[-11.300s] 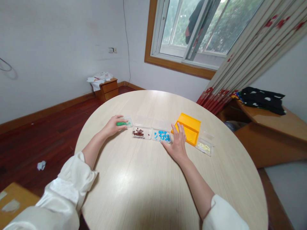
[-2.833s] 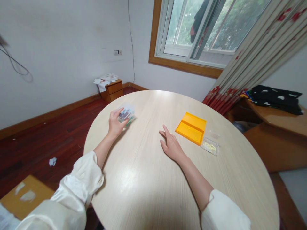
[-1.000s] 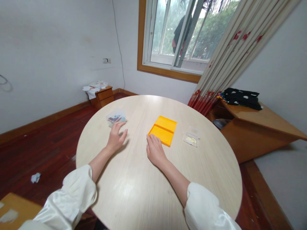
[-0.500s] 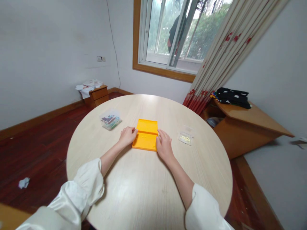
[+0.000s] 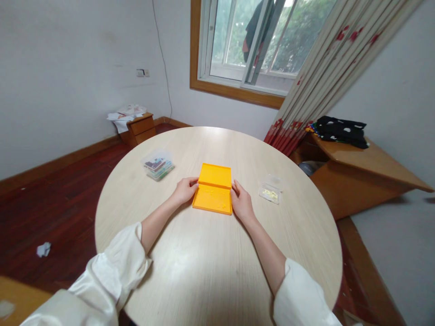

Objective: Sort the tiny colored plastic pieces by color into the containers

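An orange-yellow hinged case (image 5: 212,199) lies opened out on the round table, with its lid part on the far side. Small yellow bits rest in its near half. My left hand (image 5: 186,189) grips the case's left edge near the hinge, thumb and fingers closed on it. On the opposite edge, my right hand (image 5: 242,199) holds the case in the same way. To the right sits a small clear box (image 5: 270,193) with pale yellow pieces inside. At the left are stacked clear boxes (image 5: 158,166) with dark and green contents.
The round wooden table (image 5: 190,271) fills the middle. Behind it stand a small cabinet (image 5: 142,127) with papers and a window. A tilted wooden desk (image 5: 360,181) with black cloth (image 5: 341,131) is at the right, beside a curtain (image 5: 306,86).
The view has shifted slightly. The lid part of the case looks a little more raised, and both hands remain at its sides.
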`<state>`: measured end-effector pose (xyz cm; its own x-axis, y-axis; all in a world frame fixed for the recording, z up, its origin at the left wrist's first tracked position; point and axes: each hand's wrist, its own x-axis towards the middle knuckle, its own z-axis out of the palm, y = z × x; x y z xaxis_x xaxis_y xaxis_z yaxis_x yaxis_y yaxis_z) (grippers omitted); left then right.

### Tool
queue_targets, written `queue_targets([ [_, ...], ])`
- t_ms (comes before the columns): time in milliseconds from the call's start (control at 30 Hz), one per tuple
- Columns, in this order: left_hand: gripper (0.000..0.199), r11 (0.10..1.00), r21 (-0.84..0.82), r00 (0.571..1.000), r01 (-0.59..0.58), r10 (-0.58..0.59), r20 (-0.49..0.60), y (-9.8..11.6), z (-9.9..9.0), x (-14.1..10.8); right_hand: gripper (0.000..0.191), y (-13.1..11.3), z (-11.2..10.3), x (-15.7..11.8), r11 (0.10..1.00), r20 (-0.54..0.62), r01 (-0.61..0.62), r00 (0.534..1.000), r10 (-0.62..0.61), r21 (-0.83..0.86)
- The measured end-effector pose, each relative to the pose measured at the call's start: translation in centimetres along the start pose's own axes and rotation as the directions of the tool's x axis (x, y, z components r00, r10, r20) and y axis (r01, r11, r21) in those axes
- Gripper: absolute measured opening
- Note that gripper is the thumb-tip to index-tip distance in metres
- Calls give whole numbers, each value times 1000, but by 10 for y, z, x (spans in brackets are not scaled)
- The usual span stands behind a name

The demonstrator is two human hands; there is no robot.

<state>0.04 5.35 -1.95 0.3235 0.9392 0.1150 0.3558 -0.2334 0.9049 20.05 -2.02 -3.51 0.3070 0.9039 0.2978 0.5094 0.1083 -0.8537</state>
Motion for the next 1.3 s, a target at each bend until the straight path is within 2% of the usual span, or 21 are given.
queue_targets([
  [300, 41, 998, -66, 999, 16, -18, -35, 2, -5, -2, 59, 10, 2, 2, 973, 1, -36, 999, 36, 227],
  [700, 40, 989, -145, 1000, 19, -22, -21, -2, -5, -1, 64, 6, 0, 2, 921, 24, -119, 993, 118, 371],
  [933, 75, 932, -362, 1000, 13, -15, -2, -10, -4, 1, 68, 7, 3, 2, 910, 33, -135, 991, 132, 391],
  [1067, 71, 928, -373, 1000, 12, -10, 8, -10, -3, 1, 69, 5, 3, 1, 889, 19, -152, 987, 160, 433],
  [1300, 61, 932, -360, 999, -29, 35, 10, -11, -2, 2, 57, 1, 2, 1, 872, -1, -132, 989, 150, 471],
])
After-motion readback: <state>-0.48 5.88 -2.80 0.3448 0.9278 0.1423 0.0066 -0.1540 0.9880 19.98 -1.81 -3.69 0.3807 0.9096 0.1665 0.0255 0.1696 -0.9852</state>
